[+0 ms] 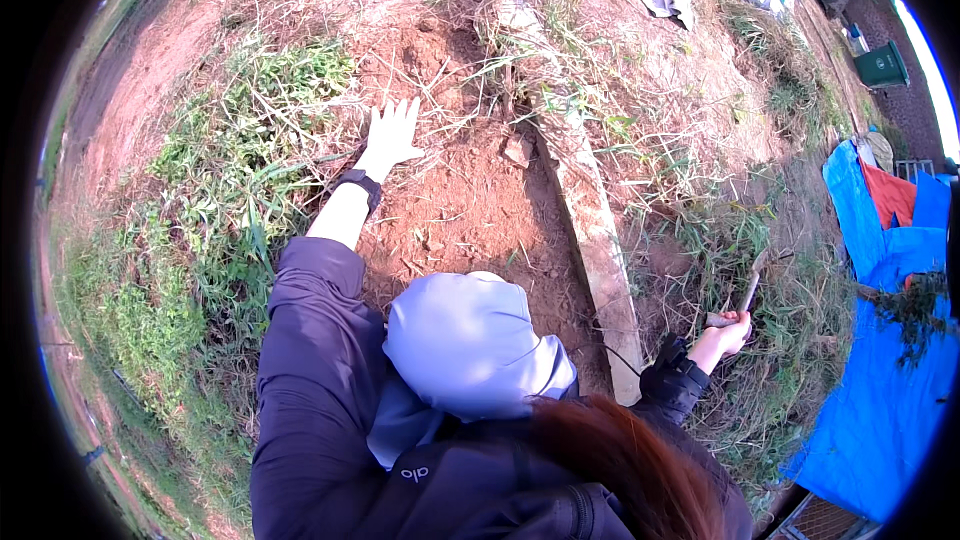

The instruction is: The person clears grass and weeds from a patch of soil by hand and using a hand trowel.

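Evidently, well left of the long narrow beam (pixel 585 200), leafy weeds (pixel 265 130) stand uncleared; nearer it, the left grip (pixel 392 137) spreads open and empty by seemingly cleared bare soil (pixel 465 205). Right of the beam, the right grip (pixel 730 333) clenches a hand tool (pixel 750 289) amid grass (pixel 715 240) apparently left uncleared.

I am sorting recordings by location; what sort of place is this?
Probably an outdoor garden or small farm plot: bare reddish-brown soil, a long pale straight beam beside it, and leafy green plants growing on its other side.
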Motion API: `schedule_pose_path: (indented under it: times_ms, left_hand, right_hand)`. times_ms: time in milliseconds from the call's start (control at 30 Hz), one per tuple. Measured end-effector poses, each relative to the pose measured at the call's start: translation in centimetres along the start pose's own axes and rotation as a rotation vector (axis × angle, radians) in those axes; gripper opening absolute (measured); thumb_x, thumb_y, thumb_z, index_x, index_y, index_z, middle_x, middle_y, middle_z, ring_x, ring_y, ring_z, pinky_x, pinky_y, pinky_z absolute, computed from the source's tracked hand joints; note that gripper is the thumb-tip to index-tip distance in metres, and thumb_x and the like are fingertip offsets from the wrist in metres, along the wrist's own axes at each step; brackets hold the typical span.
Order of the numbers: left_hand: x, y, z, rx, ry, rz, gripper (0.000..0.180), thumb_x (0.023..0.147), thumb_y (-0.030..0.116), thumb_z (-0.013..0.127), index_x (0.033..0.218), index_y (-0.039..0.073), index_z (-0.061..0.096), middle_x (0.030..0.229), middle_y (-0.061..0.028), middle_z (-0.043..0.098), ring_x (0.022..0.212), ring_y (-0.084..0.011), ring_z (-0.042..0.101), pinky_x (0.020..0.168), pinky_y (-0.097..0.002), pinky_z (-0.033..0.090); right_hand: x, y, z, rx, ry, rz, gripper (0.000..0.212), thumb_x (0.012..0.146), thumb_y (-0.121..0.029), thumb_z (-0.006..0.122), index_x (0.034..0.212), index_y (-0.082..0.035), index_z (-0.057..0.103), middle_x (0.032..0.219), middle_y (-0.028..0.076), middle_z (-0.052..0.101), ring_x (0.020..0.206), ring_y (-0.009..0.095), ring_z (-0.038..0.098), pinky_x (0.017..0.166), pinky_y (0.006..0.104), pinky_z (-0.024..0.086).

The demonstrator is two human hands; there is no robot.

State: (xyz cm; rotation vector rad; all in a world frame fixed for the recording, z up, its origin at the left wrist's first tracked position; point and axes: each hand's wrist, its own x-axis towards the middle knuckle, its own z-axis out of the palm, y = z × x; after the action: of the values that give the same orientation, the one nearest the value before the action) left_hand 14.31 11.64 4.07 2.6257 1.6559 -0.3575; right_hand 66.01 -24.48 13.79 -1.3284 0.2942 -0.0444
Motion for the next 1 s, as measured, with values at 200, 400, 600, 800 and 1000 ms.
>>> schedule_pose_path:
  times_ms: [200,400,600,800,1000]
  left_hand:
    - [-2.3,-0.2,5.7,-0.085,-0.289,0.006,0.105,0.057,0.05,0.075,0.136,0.006,0.024,0.123,-0.0153,0.047,0.116,-0.0293,0.043,0.093,-0.0447,0.036]
    - [-7.2,-0.8,6.5,0.228,-0.218,0.261,0.082,0.062,0.046,0.072,0.127,0.008,0.04,0.116,-0.0113,0.049,0.11,-0.0278,0.044,0.091,-0.0445,0.036]
    - [-9.5,-4.9,9.0,0.166,-0.039,0.109,0.012,0.074,0.012,0.054,0.076,0.011,0.066,0.081,-0.0071,0.063,0.072,-0.0213,0.061,0.061,-0.0348,0.046]
    - [-4.0,-5.2,0.1,-0.506,0.389,-0.329,0.024,0.082,0.028,0.052,0.083,0.004,0.057,0.086,-0.0169,0.058,0.08,-0.0325,0.059,0.069,-0.0414,0.047]
    - [0.2,-0.6,-4.6,-0.972,0.508,-0.759,0.038,0.08,0.037,0.056,0.078,0.0,0.057,0.081,-0.0207,0.06,0.08,-0.0352,0.059,0.071,-0.0435,0.045]
  right_hand:
    - [-10.0,0.5,3.4,-0.112,-0.621,0.222,0.027,0.08,-0.006,0.053,0.106,0.001,0.054,0.066,0.002,0.049,0.051,0.009,0.044,0.043,0.0211,0.036]
    - [-20.1,2.0,6.6,-0.333,-1.054,0.131,0.021,0.08,-0.001,0.055,0.101,0.0,0.057,0.061,0.004,0.049,0.046,0.009,0.042,0.04,0.0194,0.033]
    - [-26.2,2.1,7.4,-0.408,-1.318,0.149,0.02,0.076,0.007,0.056,0.094,-0.001,0.059,0.059,0.004,0.05,0.042,0.007,0.041,0.039,0.0184,0.032]
    - [-27.1,2.7,6.8,-0.65,-1.613,0.056,0.022,0.07,0.01,0.06,0.088,-0.004,0.063,0.067,-0.001,0.049,0.043,0.004,0.044,0.039,0.0177,0.033]
    - [-27.6,2.4,6.4,-0.718,-1.832,0.118,0.02,0.07,0.007,0.061,0.087,-0.004,0.063,0.057,-0.003,0.051,0.043,0.003,0.044,0.04,0.0172,0.032]
